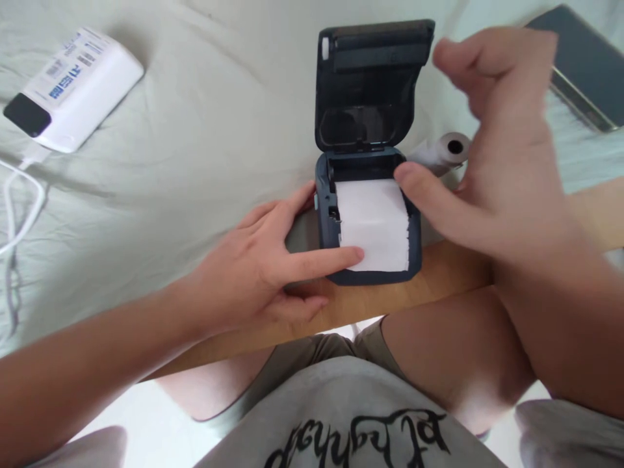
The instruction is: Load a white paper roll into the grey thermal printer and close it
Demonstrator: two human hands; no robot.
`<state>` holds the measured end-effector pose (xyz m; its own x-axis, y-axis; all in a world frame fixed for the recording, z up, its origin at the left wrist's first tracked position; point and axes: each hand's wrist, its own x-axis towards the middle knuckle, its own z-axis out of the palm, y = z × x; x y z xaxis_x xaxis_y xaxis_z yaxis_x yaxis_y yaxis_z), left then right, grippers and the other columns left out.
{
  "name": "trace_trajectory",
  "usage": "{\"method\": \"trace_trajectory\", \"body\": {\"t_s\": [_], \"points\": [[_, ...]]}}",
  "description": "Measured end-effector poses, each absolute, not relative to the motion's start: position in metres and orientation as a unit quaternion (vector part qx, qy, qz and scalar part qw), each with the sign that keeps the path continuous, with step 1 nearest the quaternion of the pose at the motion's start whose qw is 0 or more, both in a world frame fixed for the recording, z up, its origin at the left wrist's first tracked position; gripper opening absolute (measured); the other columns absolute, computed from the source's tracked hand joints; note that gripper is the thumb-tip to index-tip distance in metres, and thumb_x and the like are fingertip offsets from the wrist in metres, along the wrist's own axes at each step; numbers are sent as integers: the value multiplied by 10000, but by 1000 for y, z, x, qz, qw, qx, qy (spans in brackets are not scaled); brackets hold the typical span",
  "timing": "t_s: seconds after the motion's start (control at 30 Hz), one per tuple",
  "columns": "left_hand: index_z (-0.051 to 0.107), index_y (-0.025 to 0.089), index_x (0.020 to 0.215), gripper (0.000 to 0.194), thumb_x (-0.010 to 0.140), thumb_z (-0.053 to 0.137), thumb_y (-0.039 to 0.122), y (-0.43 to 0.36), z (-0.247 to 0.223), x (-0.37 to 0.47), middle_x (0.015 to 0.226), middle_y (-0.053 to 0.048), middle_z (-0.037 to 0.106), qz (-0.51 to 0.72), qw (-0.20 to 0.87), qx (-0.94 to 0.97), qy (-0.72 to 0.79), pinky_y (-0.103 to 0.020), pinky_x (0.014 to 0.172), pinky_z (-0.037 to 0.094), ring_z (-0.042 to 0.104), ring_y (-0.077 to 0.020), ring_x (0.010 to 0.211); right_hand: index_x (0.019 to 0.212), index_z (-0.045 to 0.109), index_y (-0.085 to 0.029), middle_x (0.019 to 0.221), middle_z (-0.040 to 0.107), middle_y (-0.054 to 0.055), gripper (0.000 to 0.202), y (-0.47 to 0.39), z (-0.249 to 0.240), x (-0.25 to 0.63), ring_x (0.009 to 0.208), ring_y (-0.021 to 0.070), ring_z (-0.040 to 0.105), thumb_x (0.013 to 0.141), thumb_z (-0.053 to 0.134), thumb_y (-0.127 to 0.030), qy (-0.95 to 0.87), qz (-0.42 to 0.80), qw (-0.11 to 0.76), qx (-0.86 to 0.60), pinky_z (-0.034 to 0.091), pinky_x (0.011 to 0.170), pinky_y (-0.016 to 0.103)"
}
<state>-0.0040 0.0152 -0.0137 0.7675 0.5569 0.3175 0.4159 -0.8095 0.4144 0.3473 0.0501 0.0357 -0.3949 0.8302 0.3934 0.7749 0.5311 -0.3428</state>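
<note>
A small dark-blue thermal printer [414, 260] lies near the table's front edge, its black lid [368, 91] tipped up and back. White paper [375, 221] from the roll inside runs over the printer's front part. My left hand [273, 253] rests at the printer's left side, fingers spread, with one fingertip pressing on the paper's lower left. My right hand [507, 149] is raised on the right, thumb near the printer's upper right rim and fingers beside the raised lid; whether it touches either I cannot tell. It holds nothing.
Behind my right hand lies a loose white paper roll [446, 149]. A dark phone-like device [585, 65] sits at the far right. At the left are a white power bank [78, 91] and a white cable [10, 195]. A pale cloth [195, 130] covers the wooden table [439, 273].
</note>
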Motion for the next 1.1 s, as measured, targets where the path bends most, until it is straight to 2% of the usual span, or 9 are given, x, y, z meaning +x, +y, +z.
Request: {"method": "trace_trajectory", "body": {"t_s": [0.13, 0.2, 0.3, 0.47, 0.57, 0.67, 0.8, 0.93, 1.1], "points": [[662, 570, 1848, 849, 1076, 926, 338, 15, -12, -4, 2158, -76, 324, 210, 163, 927, 264, -771, 1390, 675, 609, -539, 1832, 1787, 606, -394, 1608, 723, 148, 691, 56, 33, 349, 1650, 410, 770, 1168, 725, -678, -826, 48, 229, -514, 733, 1235, 607], [666, 574, 1846, 868, 1062, 935, 318, 15, -13, -5, 2152, -78, 337, 215, 158, 926, 268, -764, 1361, 693, 642, -541, 1793, 1730, 689, -415, 1442, 750, 133, 647, 53, 34, 351, 1499, 387, 822, 1149, 771, -688, -821, 46, 209, -530, 748, 1074, 533], [620, 587, 1871, 920, 1065, 934, 272, 14, -16, -4, 2136, -99, 367, 220, 157, 924, 271, -756, 1370, 685, 649, -525, 1794, 1656, 772, -409, 1317, 758, 123, 564, 43, 33, 353, 1327, 341, 840, 1160, 754, -676, -819, 54, 208, -531, 729, 971, 481], [618, 508, 1866, 871, 1073, 903, 287, 16, -10, 0, 2138, -127, 388, 230, 148, 928, 252, -736, 1421, 669, 619, -513, 1854, 1589, 843, -410, 1242, 794, 100, 449, 23, 36, 356, 1131, 275, 832, 1182, 729, -563, -824, 54, 240, -509, 689, 866, 423], [530, 373, 1953, 894, 1118, 846, 327, 19, -3, -1, 2106, -189, 464, 208, 163, 933, 245, -692, 1461, 660, 617, -487, 1879, 1551, 843, -419, 1169, 824, 43, 395, 12, 43, 361, 971, 195, 805, 1201, 684, -328, -855, 62, 251, -450, 658, 815, 358], [351, 274, 2042, 1026, 1148, 828, 437, 21, 2, -2, 2061, -254, 522, 199, 175, 930, 253, -701, 1457, 665, 654, -503, 1850, 1567, 796, -387, 1228, 879, -5, 491, 1, 51, 365, 979, 120, 832, 1194, 638, -111, -888, 48, 235, -393, 655, 823, 282], [274, 283, 2048, 1082, 1147, 850, 451, 18, 4, -1, 2039, -299, 533, 178, 168, 933, 265, -735, 1442, 668, 646, -509, 1856, 1641, 754, -374, 1367, 908, -7, 480, -11, 62, 364, 1032, 122, 860, 1237, 640, -143, -890, 21, 194, -412, 618, 749, 310], [306, 289, 2022, 961, 1185, 760, 411, 15, 1, 2, 2040, -278, 538, 182, 159, 929, 281, -726, 1436, 669, 648, -482, 1857, 1698, 716, -378, 1272, 905, -17, 480, -17, 66, 361, 891, 152, 784, 1256, 631, -211, -897, -21, 147, -417, 544, 655, 375], [415, 300, 1983, 795, 1227, 653, 360, 17, -3, 2, 2007, -247, 590, 215, 156, 921, 286, -673, 1407, 703, 704, -453, 1809, 1238, 801, -296, 1045, 846, -44, 251, -3, 52, 356, 710, 111, 623, 1174, 608, -150, -894, -76, 183, -401, 372, 575, 311]]}}
